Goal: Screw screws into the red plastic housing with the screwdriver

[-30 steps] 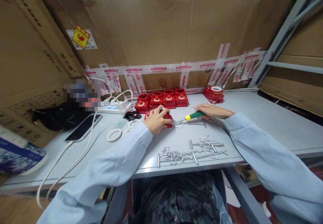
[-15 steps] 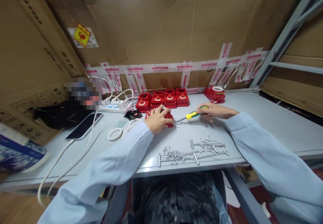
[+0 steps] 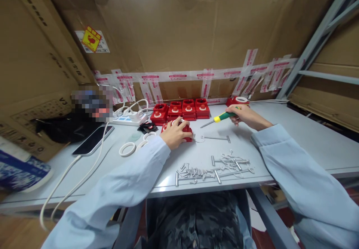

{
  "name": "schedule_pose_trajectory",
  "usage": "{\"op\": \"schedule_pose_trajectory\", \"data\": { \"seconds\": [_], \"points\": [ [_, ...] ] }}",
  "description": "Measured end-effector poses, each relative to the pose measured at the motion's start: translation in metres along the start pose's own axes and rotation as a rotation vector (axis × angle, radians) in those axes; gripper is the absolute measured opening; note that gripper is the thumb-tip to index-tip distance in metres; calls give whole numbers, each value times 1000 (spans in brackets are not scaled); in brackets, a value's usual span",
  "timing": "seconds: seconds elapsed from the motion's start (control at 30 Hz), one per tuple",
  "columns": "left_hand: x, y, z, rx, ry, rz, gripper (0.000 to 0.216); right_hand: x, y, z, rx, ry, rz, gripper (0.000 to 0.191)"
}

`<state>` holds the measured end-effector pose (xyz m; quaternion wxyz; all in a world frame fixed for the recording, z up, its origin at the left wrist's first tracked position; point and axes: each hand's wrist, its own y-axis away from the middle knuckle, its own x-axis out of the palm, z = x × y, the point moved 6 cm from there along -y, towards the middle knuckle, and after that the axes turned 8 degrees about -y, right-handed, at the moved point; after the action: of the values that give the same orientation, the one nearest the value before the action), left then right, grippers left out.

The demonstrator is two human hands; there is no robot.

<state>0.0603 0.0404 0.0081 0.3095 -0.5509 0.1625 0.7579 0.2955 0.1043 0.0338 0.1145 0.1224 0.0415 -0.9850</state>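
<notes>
Left hand (image 3: 175,133) clamps red square housing (image 3: 183,131) mid-worktop; right hand (image 3: 242,114) grips green-yellow screwdriver (image 3: 217,119), tip raised.

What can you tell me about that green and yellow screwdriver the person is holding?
The screwdriver has a green handle with a yellow collar, plastic by its look, and a thin grey metal shaft. The right hand grips its handle and holds it slanted above the grey table, tip pointing down-left toward the red block under the left hand. The tip hangs free, touching nothing. Only the hand touches it.
</notes>
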Motion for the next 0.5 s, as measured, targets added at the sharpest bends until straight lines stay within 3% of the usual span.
{"op": "schedule_pose_trajectory", "data": {
  "seconds": [0.07, 0.17, 0.3, 0.4, 0.5],
  "points": [
    [-1, 0, 0, -1, 10, -3, 32, -5, -2, 1, -19, 28, -114, 22],
    [-2, 1, 1, -5, 41, -12, 31, -5, -3, -1, -25, 90, -144, 19],
    [-1, 2, 3, -16, 65, -14, 32, -5, -4, -9, -13, 241, -42, 21],
    [2, 2, 4, -24, 70, -17, 33, -1, -5, -17, -15, 535, 108, 28],
    [3, 2, 7, -39, 93, -28, 44, 1, -7, -24, -43, 758, 144, 32]
  ]
}}
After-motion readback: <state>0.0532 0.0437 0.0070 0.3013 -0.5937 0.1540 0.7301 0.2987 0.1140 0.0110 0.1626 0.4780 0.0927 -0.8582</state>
